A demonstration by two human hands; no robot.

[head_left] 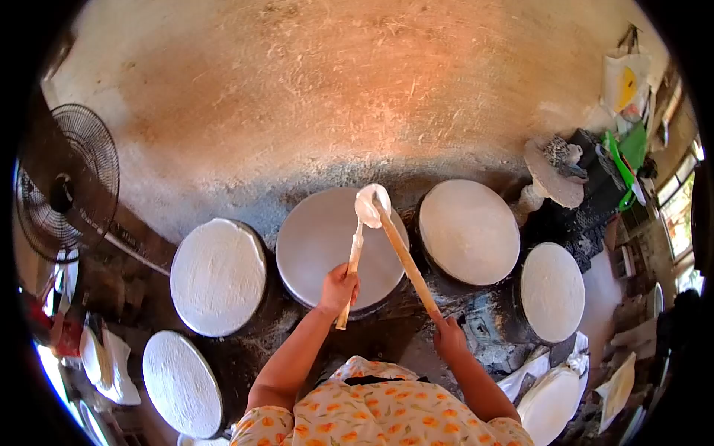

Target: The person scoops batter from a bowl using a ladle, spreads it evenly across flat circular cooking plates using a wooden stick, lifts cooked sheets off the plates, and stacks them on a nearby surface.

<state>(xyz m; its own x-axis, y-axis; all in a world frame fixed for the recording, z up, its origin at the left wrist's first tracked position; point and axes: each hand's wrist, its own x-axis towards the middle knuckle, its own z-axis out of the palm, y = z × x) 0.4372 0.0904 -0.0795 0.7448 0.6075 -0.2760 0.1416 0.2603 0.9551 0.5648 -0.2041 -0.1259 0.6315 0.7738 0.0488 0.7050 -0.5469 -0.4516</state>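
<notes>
Listed first one long wooden-handled ladle (pixel 405 258) with a whitened bowl (pixel 367 209), could not tell how full; found it above the far part of a large grey round griddle (pixel 318 223), could not read at what height; noted the right hand (pixel 450 340) closed around the low end of the ladle's handle; listed second one shorter wooden stick (pixel 355 253), caked white toward the tip, ending against the bowl's rim or just beside it, could not tell which; noted the left hand (pixel 338 289) clamped around the stick's lower stretch, with bare wood showing below the fist, well apart from the right hand; judged the ladle stiff along the shaft, light in itself but weighty toward the bowl if filled, hence apt to tip or twist at such reach; judged the white coating soft, damp and slippery; rated the dry lower handle best for taking hold, likewise the stick's uncoated end; rated both pieces sturdy rather than fragile; recorded beside the griddle a left white-topped plate (pixel 218 277) and a right white-topped plate (pixel 468 232), both round; recorded farther left an electric fan (pixel 74 182)
</notes>
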